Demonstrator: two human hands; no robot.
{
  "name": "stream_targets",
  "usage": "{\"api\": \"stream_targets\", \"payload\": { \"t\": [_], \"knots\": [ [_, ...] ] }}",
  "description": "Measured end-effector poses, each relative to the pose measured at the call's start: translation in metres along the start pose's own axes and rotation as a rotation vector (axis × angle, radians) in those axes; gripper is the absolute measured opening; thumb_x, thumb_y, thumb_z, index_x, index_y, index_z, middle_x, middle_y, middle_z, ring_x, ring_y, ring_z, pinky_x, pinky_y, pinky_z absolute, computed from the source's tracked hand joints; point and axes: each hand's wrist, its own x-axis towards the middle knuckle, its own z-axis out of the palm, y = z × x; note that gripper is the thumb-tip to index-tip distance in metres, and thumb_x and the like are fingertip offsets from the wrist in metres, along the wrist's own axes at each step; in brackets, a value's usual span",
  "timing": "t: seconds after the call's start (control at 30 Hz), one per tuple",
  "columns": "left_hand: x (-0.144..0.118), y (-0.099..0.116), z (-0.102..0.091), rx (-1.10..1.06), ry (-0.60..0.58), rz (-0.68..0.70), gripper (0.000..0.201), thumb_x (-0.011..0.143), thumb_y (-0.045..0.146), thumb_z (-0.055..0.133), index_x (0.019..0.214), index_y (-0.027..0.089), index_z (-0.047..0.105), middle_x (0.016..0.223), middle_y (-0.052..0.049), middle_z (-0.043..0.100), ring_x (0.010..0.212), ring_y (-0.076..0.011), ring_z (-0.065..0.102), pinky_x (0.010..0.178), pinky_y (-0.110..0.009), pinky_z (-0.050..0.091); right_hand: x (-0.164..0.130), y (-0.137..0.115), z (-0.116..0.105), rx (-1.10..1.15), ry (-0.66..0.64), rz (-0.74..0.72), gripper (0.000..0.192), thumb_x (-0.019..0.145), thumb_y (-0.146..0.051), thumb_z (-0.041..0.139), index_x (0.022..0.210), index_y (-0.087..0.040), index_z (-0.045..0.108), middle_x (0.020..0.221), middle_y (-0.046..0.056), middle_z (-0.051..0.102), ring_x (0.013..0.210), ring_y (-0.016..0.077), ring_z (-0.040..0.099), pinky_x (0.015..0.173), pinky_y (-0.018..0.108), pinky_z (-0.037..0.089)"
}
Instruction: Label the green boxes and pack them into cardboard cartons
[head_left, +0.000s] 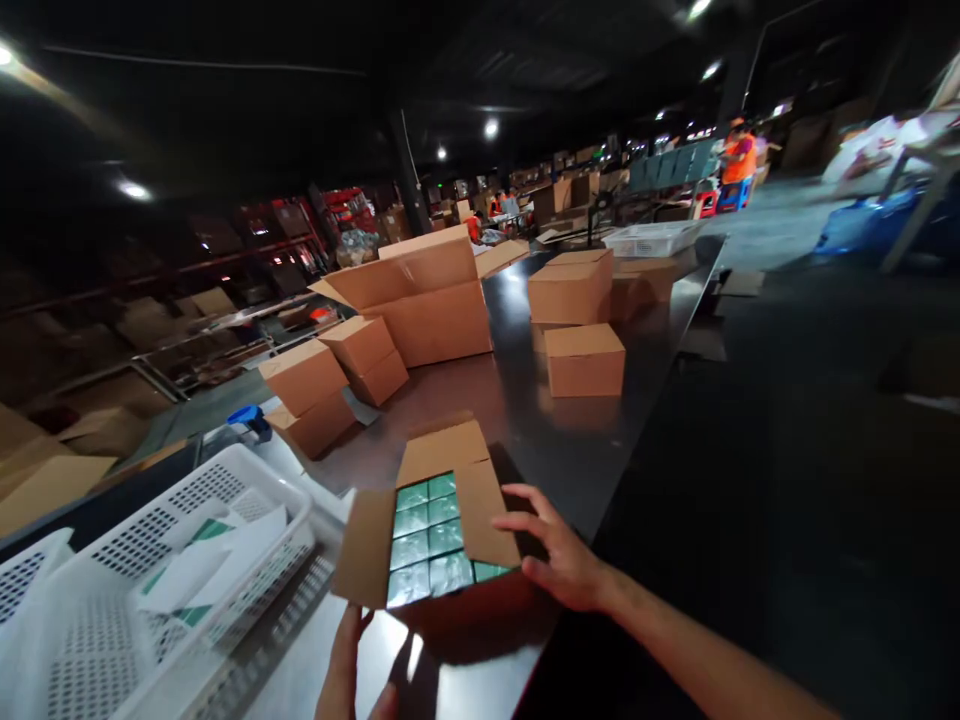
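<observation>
An open brown cardboard box (pixel 442 520), packed with shiny green packets (pixel 427 540), is sitting at the near edge of the dark glossy table (pixel 525 400). The right hand (pixel 559 555) is resting spread fingers against its right flap; the left hand (pixel 349 670), fingers extended, is touching its near-left flap beside a white perforated plastic basket (pixel 187 560).

White basket (pixel 225 480), closed cartons (pixel 584 358)

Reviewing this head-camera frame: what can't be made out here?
- Left hand: cut off by the bottom edge; grip unclear.
- Green packs in the open carton: partly covered by its flaps; print too small to read.
- White basket contents: blurred.
- Person in orange: too distant and small.
</observation>
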Motion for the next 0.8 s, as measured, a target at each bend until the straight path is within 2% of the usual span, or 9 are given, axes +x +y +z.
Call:
{"api": "stream_targets", "payload": {
  "t": [0.1, 0.17, 0.23, 0.33, 0.47, 0.53, 0.67, 0.73, 0.8],
  "knots": [
    [0.026, 0.036, 0.014, 0.046, 0.048, 0.196, 0.059, 0.096, 0.041, 0.040, 0.154, 0.034, 0.031, 0.162, -0.005, 0.032, 0.149, -0.0365, 0.026, 0.119, -0.059, 0.032, 0.011, -0.010, 0.014, 0.158, 0.067, 0.159, 0.043, 0.091, -0.063, 0.054, 0.090, -0.025, 0.075, 0.134, 0.011, 0.051, 0.127, 0.0317, 0.051, 0.110, 0.051, 0.038],
    [0.038, 0.052, 0.020, 0.115, 0.000, 0.373, 0.053, 0.094, 0.037, 0.046, 0.146, 0.031, 0.045, 0.154, -0.007, 0.045, 0.147, -0.0368, 0.031, 0.115, -0.058, 0.035, 0.026, -0.007, 0.019, 0.227, 0.165, 0.318, 0.028, 0.079, -0.051, 0.072, 0.085, -0.024, 0.069, 0.130, 0.009, 0.052, 0.126, 0.0317, 0.049, 0.112, 0.053, 0.034],
    [0.042, 0.061, 0.026, 0.218, -0.010, 0.485, 0.049, 0.089, 0.028, 0.056, 0.138, 0.030, 0.055, 0.139, -0.008, 0.060, 0.141, -0.0367, 0.039, 0.111, -0.056, 0.038, 0.041, 0.002, 0.023, 0.355, 0.181, 0.481, 0.058, 0.059, -0.039, 0.085, 0.110, -0.026, 0.061, 0.133, 0.009, 0.049, 0.126, 0.0325, 0.047, 0.111, 0.054, 0.035],
    [0.036, 0.065, 0.034, 0.357, 0.142, 0.500, 0.056, 0.083, 0.018, 0.063, 0.137, 0.032, 0.056, 0.130, -0.008, 0.064, 0.132, -0.0350, 0.048, 0.111, -0.054, 0.036, 0.059, 0.015, 0.027, 0.563, 0.050, 0.596, 0.105, 0.048, -0.035, 0.085, 0.141, -0.029, 0.035, 0.137, 0.010, 0.049, 0.122, 0.0313, 0.052, 0.104, 0.051, 0.043],
    [0.019, 0.065, 0.043, 0.475, 0.219, 0.502, 0.062, 0.083, 0.017, 0.063, 0.141, 0.030, 0.048, 0.128, -0.012, 0.060, 0.123, -0.0346, 0.052, 0.110, -0.056, 0.034, 0.068, 0.010, 0.028, 0.614, 0.037, 0.269, 0.122, 0.051, -0.041, 0.086, 0.152, -0.030, 0.019, 0.150, 0.014, 0.041, 0.134, 0.0310, 0.047, 0.108, 0.048, 0.040],
    [0.013, 0.062, 0.047, 0.500, 0.243, 0.512, 0.060, 0.082, 0.018, 0.063, 0.138, 0.030, 0.048, 0.126, -0.012, 0.059, 0.124, -0.0354, 0.051, 0.108, -0.057, 0.035, 0.064, 0.000, 0.024, 0.496, 0.090, 0.046, 0.114, 0.062, -0.041, 0.084, 0.154, -0.030, 0.018, 0.143, 0.014, 0.050, 0.139, 0.0302, 0.043, 0.111, 0.050, 0.035],
    [0.002, 0.053, 0.051, 0.521, 0.287, 0.475, 0.059, 0.080, 0.020, 0.065, 0.136, 0.031, 0.050, 0.129, -0.013, 0.056, 0.126, -0.0364, 0.049, 0.106, -0.055, 0.036, 0.042, -0.023, 0.006, 0.177, -0.115, -0.229, 0.064, 0.069, -0.043, 0.079, 0.129, -0.033, 0.059, 0.114, 0.008, 0.068, 0.128, 0.0323, 0.052, 0.110, 0.055, 0.031],
    [-0.002, 0.050, 0.051, 0.519, 0.280, 0.486, 0.062, 0.080, 0.022, 0.067, 0.139, 0.031, 0.050, 0.128, -0.012, 0.057, 0.123, -0.0358, 0.050, 0.106, -0.052, 0.035, 0.032, -0.030, 0.001, 0.114, -0.206, -0.233, 0.049, 0.070, -0.054, 0.077, 0.114, -0.032, 0.070, 0.115, 0.007, 0.068, 0.126, 0.0336, 0.053, 0.108, 0.056, 0.032],
    [-0.004, 0.050, 0.051, 0.495, 0.271, 0.501, 0.066, 0.079, 0.024, 0.069, 0.142, 0.030, 0.049, 0.126, -0.012, 0.058, 0.121, -0.0351, 0.051, 0.106, -0.049, 0.033, 0.027, -0.033, 0.001, 0.093, -0.164, -0.194, 0.039, 0.077, -0.058, 0.074, 0.107, -0.032, 0.074, 0.115, 0.007, 0.070, 0.126, 0.0322, 0.054, 0.107, 0.054, 0.034]
  ]
}}
